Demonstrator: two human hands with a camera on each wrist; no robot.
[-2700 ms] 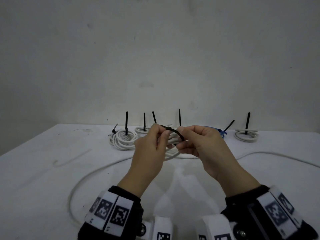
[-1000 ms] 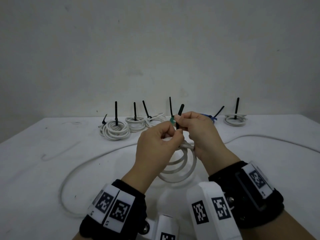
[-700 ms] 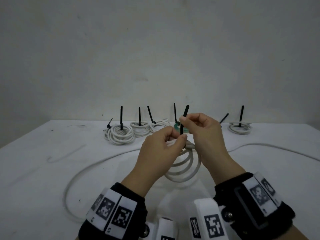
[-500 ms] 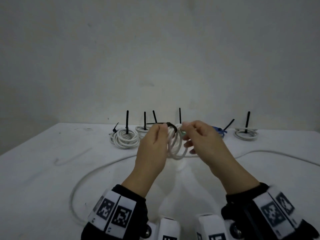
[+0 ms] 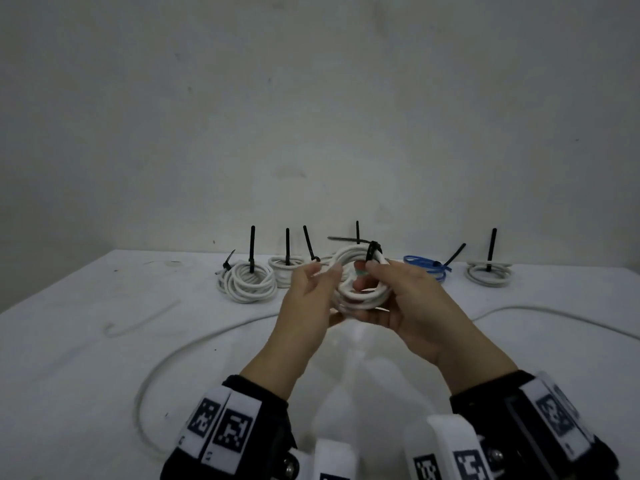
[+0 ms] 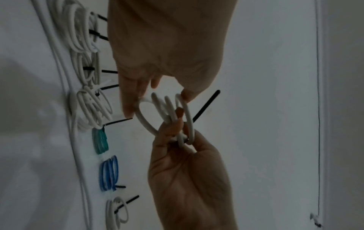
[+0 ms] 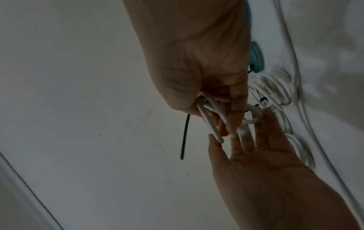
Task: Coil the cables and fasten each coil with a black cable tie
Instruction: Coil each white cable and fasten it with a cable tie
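A small white cable coil (image 5: pixel 362 295) is held up above the table between both hands, its ring facing me. A black cable tie (image 5: pixel 371 256) wraps its top, with the tail (image 5: pixel 341 239) sticking out to the left. My right hand (image 5: pixel 388 282) grips the coil's right side, thumb in front and fingers behind; the right wrist view shows the coil (image 7: pixel 212 112) clamped in those fingers, with the tie tail (image 7: pixel 184 137) hanging free. My left hand (image 5: pixel 313 282) touches the coil's left edge with straight fingers (image 6: pixel 128 107).
Several tied coils stand in a row at the back: white ones (image 5: pixel 249 282) on the left, a blue one (image 5: pixel 427 268), another white one (image 5: pixel 488 276) at far right, and a green one (image 6: pixel 100 141). A long loose white cable (image 5: pixel 207 341) curves across the table.
The tie's tail was pulled through and let go. The coil has turned to face me and passed from my left hand's pinch into my right hand; the left fingers have straightened.
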